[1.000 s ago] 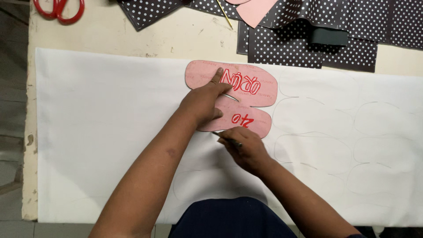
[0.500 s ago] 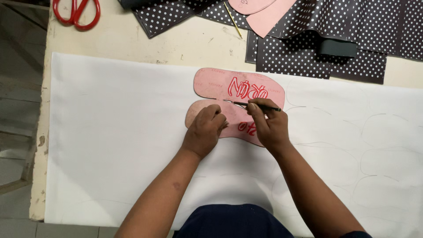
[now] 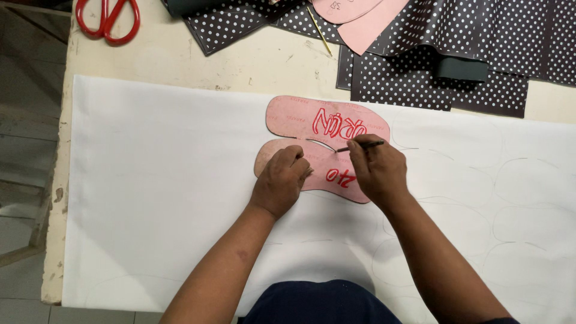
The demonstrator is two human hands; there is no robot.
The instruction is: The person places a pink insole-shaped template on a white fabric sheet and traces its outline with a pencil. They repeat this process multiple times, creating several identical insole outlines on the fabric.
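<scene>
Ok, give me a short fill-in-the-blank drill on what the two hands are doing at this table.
1. The right hand holds a thin ____ over the pink pattern.
2. The left hand presses the pattern flat onto the ____ sheet.
3. The scissors at the table's far corner have ____ handles.
4. The dark fabric pieces beyond the sheet are printed with white ____.

Missing words: pen; white; red; dots

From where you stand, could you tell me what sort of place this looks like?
Probably a shoemaking or pattern-cutting workshop: a pink template is traced with a pen on white sheet, with polka-dot fabric and red scissors nearby.
</scene>
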